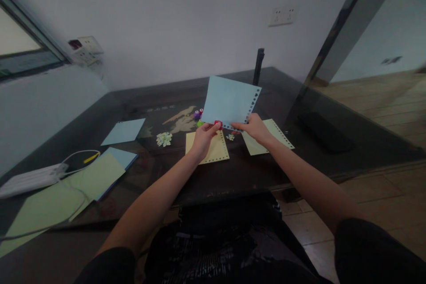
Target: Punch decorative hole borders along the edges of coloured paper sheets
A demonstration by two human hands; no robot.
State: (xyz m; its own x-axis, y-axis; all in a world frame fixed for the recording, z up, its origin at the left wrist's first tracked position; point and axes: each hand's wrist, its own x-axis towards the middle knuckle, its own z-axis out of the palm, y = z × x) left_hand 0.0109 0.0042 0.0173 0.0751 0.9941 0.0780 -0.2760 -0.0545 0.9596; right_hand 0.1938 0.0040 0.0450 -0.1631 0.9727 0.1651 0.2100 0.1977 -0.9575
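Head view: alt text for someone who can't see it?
The left hand, grasping a small red object, and the right hand hold up a blue sheet with holes along two edges. Yellowish sheets and small pieces lie on the dark table.

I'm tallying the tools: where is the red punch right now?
In the head view, the red punch is near the centre, in the left hand, at the lower edge of the raised blue sheet.

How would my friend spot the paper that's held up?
Find the dark table by the pale wall. Above its middle, the right hand holds a light blue sheet, with the left hand at its bottom edge. Unlike other papers, it's lifted up.
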